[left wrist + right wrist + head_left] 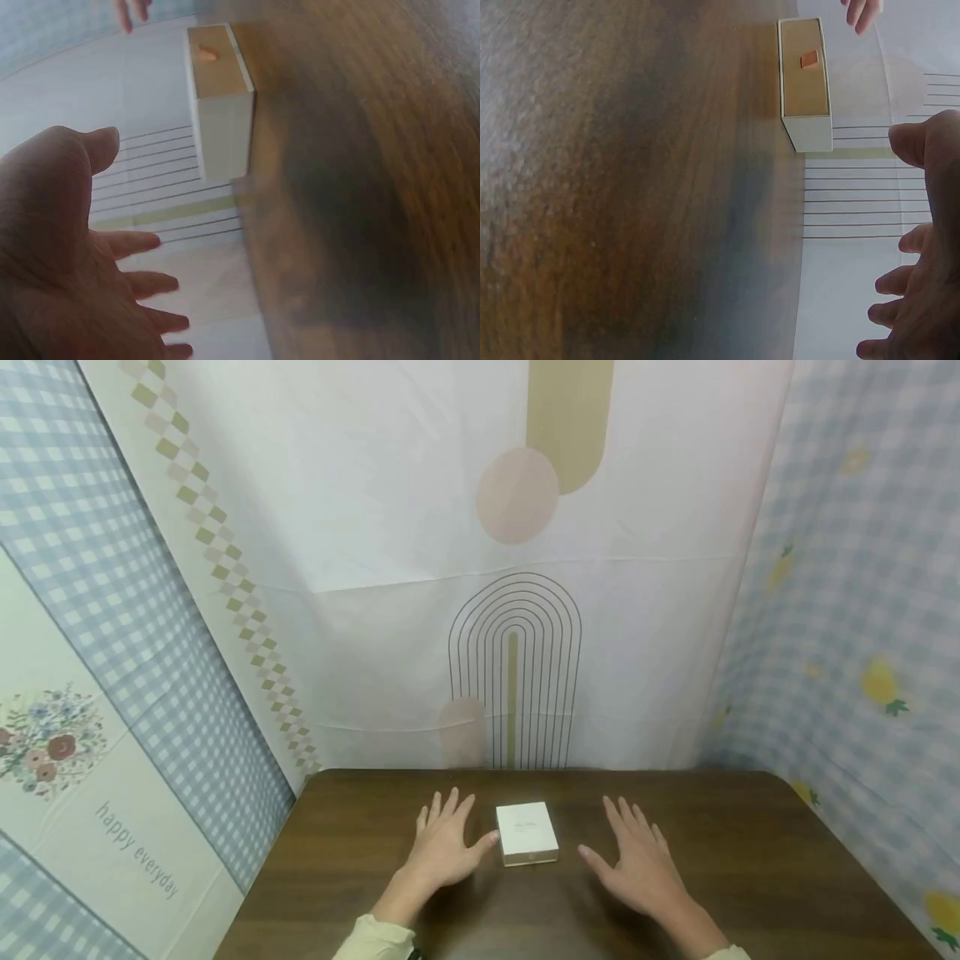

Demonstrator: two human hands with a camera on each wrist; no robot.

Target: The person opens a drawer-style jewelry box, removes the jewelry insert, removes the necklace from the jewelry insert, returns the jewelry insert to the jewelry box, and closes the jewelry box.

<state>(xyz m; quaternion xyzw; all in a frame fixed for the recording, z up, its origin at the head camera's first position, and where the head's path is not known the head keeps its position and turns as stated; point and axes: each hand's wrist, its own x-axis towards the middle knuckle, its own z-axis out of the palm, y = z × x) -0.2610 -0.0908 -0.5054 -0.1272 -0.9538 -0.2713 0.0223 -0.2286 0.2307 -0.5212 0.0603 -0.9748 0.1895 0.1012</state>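
A small white box (pixel 527 830) with fine print on its lid lies on the brown wooden table. Its front side (pixel 805 71) is tan and carries a small orange tab (pixel 809 59), seen in both wrist views. To the left of the box, my left hand (pixel 445 846) is spread, its thumb close to the box's left edge. On the other side my right hand (pixel 636 865) is also spread, with a wider gap between its thumb and the box. Neither hand holds anything.
The wooden table (pixel 735 860) has rounded far corners. Behind it hangs a white cloth (pixel 375 652) with arches and circles. Blue checked cloths (pixel 817 610) hang at both sides, the right one with yellow fruit prints.
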